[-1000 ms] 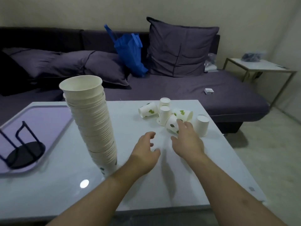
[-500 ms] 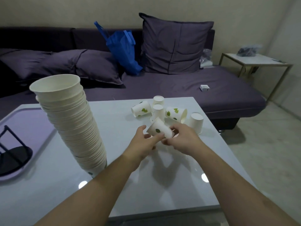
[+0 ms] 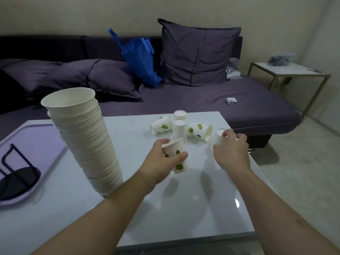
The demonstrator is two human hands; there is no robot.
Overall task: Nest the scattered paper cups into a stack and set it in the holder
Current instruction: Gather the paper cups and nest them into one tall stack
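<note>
- The left hand [image 3: 161, 159] is now holding a leaf-printed cup [image 3: 175, 155] alone, fingers wrapped round its wall, having taken it over from the right a moment ago.
- The right hand [image 3: 230, 150] is closing on an upturned cup [image 3: 219, 138] at the worktop's [image 3: 184, 208] edge; the grip is probably complete, though partly hidden.
- Four thin, tapered paper cups [image 3: 179, 126] are lying scattered beyond.
- The tall leaning stack [image 3: 86, 140] is standing left; the black wire holder [image 3: 17, 173] is waiting on the tray.

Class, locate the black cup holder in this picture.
In the head view, the black cup holder stands at the far left on the lilac tray, left of the tall cup stack.
</note>
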